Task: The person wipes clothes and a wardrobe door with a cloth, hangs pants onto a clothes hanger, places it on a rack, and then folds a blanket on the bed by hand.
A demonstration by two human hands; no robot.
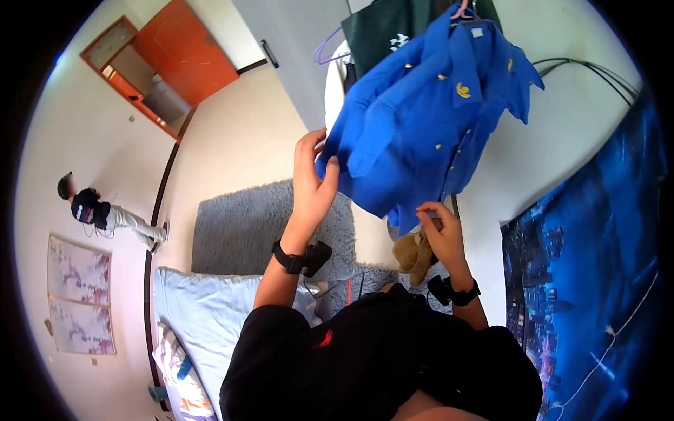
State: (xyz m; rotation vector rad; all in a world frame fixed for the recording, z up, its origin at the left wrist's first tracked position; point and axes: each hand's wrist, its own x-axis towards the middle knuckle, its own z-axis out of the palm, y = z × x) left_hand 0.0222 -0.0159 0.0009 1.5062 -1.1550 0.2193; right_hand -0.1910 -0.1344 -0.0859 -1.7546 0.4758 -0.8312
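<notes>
A blue shirt (414,133) with gold buttons and a gold emblem hangs from a pink hanger (461,10) at the upper middle. At its left edge, by a sleeve, is my left hand (314,175), thumb and fingers closed around the blue cloth. My right hand (442,231) is at the shirt's lower hem, its thumb and index finger brought together on the fabric's edge. Behind the shirt hang a dark green garment (379,42) and a white one (333,88).
A person (95,210) stands by the left wall near an open orange door (186,52). Below are a grey rug (242,228), a bed (210,309) and a brown plush toy (413,254). A grey cabinet (295,42) stands behind; a blue city-print cloth (597,231) hangs right.
</notes>
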